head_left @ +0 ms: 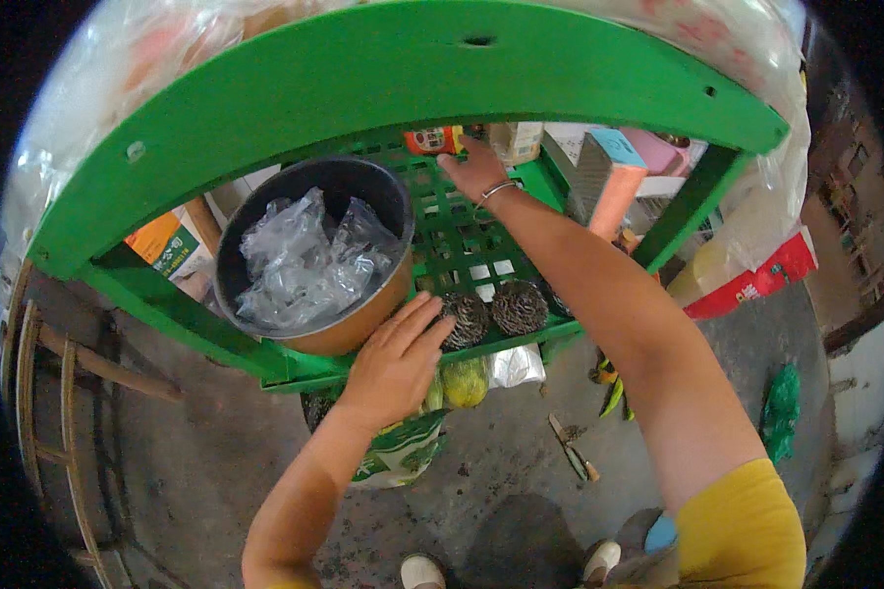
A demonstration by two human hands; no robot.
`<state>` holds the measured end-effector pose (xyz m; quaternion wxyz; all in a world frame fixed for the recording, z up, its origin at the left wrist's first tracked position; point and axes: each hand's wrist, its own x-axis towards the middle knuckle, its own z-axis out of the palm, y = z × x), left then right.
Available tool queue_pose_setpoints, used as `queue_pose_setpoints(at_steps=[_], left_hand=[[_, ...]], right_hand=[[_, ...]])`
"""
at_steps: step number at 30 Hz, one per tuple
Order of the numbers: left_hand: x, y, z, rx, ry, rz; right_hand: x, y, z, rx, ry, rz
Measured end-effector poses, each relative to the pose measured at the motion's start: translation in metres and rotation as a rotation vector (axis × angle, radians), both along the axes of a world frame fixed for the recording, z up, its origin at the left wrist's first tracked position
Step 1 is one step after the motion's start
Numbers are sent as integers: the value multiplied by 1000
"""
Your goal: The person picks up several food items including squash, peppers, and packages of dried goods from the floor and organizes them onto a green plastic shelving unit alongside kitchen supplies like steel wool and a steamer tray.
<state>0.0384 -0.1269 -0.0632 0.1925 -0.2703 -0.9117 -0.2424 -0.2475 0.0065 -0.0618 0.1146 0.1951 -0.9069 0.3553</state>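
Right hand's point(475, 169) grip at red container point(428, 140), upper centre of frame; whether closed on it, cannot tell. Left hand point(391, 363), centre, loosely spread, beside pot point(365, 312) of clear plastic bags point(309, 260). Left-hand nudge could roll dark ridged balls point(519, 307) off green shelf's point(290, 364) front edge.

Green slatted shelf point(430, 211), seen from where I stand: person's left hand point(395, 365) laid flat beside a brown pot point(359, 332) of crumpled clear bags point(300, 260), fingertips near a dark ridged ball point(469, 322), right hand point(476, 173) deep inside at a red-and-yellow container point(429, 140).
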Motion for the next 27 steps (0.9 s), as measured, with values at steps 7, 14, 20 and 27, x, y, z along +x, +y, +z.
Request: queue_pose_setpoints(at_steps=[7,14,20,27], left_hand=[[-20,26,-1,111,-145,173],[-19,20,3,175,-179,187],[-19,24,2,165,-172,206],[-21,24,1,152,-196,201]], right_hand=[[-63,-37,-10,135,712,-198],[-59,-41,21,154,326,-164],[-52,-36,22,168,267,-120],[-45,-32,17,191,252,-107]])
